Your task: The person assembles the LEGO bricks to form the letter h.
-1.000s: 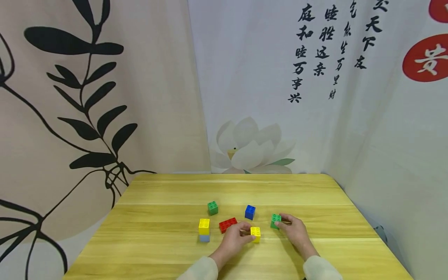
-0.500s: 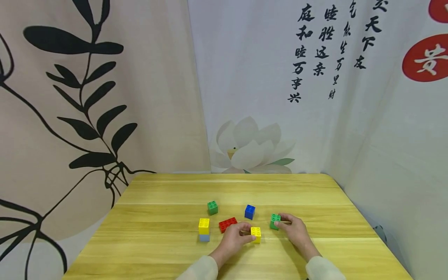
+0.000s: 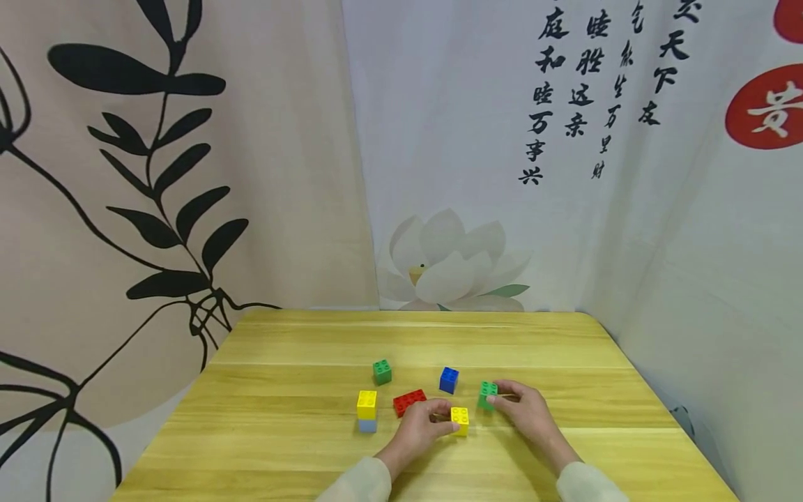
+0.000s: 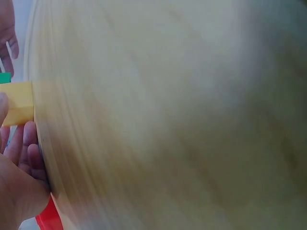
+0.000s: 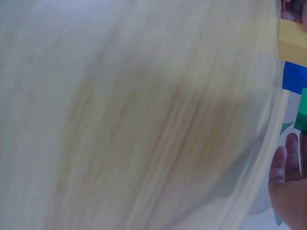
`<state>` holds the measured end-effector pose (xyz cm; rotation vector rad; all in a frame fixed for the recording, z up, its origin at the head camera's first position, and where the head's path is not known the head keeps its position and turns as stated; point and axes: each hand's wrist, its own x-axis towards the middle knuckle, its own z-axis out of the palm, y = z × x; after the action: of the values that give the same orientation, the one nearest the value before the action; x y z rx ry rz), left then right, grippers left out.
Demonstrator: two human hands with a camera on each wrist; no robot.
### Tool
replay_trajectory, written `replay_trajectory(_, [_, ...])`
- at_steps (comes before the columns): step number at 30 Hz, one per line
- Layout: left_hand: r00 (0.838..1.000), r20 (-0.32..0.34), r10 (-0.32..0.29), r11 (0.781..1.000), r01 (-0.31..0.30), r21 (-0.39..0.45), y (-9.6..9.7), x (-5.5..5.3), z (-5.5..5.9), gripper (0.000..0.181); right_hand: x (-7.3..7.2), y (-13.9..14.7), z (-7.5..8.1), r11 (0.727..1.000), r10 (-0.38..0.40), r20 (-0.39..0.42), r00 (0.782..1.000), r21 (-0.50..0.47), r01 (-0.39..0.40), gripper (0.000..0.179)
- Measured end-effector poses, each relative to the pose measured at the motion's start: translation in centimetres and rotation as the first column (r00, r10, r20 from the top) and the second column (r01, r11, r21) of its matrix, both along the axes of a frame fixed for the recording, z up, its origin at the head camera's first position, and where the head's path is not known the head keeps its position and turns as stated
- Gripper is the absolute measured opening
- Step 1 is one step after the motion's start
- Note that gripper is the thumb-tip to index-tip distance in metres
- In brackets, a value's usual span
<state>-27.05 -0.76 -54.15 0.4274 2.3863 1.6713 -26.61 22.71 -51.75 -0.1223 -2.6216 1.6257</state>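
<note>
My left hand (image 3: 422, 425) pinches a yellow toy brick (image 3: 460, 421) between thumb and fingers, near the middle front of the table. To its right, my right hand (image 3: 525, 410) pinches a green toy brick (image 3: 487, 395) by its side; a small gap separates the two bricks. In the left wrist view the yellow brick (image 4: 19, 103) shows at the left edge, the fingers around it partly cut off. At the right edge of the right wrist view is the green brick (image 5: 302, 112), beyond the fingertips. Just behind my left hand lies a red brick (image 3: 409, 402), partly hidden by it.
A blue brick (image 3: 448, 380) stands behind the two hands. Farther left are another green brick (image 3: 382, 371) and a yellow brick (image 3: 366, 404) on top of a light blue brick (image 3: 367, 425). All rest on the wooden table (image 3: 263, 432), with a printed curtain (image 3: 301, 174) behind it.
My right hand has shifted slightly left with the green brick, closer to the yellow one. The left hand and its yellow brick stay almost in place.
</note>
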Motion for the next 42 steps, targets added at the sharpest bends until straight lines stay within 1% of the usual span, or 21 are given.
replay_trajectory(3, [1.0, 0.004, -0.001, 1.0, 0.001, 0.005, 0.0, 0.0, 0.0, 0.033, 0.0, -0.2, 0.2, 1.0, 0.017, -0.004, 1.0, 0.01, -0.017, 0.047])
replay_trajectory(11, [1.0, 0.013, -0.005, 1.0, 0.005, 0.013, 0.1, 0.0, 0.0, 0.035, 0.1, -0.4, 1.1, 0.997, 0.071, -0.014, 0.997, -0.017, -0.071, 0.044])
replay_trajectory(16, [1.0, -0.009, -0.014, 1.0, 0.014, 0.014, 0.1, -0.1, 0.2, 0.029, 0.1, -0.4, 1.7, 0.994, 0.109, -0.049, 0.993, -0.013, -0.11, 0.041])
replay_trajectory(23, [1.0, -0.012, -0.026, 1.0, 0.026, 0.007, -0.1, -0.1, 0.5, 0.028, -0.1, -0.6, 1.6, 0.989, 0.149, -0.073, 0.986, 0.008, -0.149, 0.037])
replay_trajectory(27, [0.999, -0.011, -0.031, 1.0, 0.031, -0.002, -0.1, -0.1, 0.3, 0.028, 0.1, -0.9, 1.5, 0.986, 0.169, -0.072, 0.983, 0.009, -0.169, 0.039])
replay_trajectory(30, [0.999, -0.024, -0.033, 0.999, 0.033, -0.007, -0.2, -0.2, 0.1, 0.028, 0.1, -1.1, 1.6, 0.981, 0.193, -0.074, 0.978, 0.019, -0.192, 0.041])
replay_trajectory(35, [0.999, -0.031, -0.033, 0.999, 0.032, -0.013, -0.2, -0.2, 0.1, 0.031, 0.1, -1.4, 1.6, 0.97, 0.243, -0.071, 0.967, 0.047, -0.24, 0.038])
replay_trajectory(38, [0.999, -0.028, -0.03, 0.999, 0.03, -0.012, -0.2, -0.2, 0.1, 0.031, 0.2, -1.6, 1.5, 0.966, 0.254, -0.068, 0.965, 0.057, -0.251, 0.036])
replay_trajectory(42, [0.999, -0.029, -0.032, 0.999, 0.031, -0.01, -0.2, -0.1, 0.2, 0.028, 0.3, -1.8, 1.5, 0.964, 0.266, -0.079, 0.961, 0.053, -0.262, 0.037])
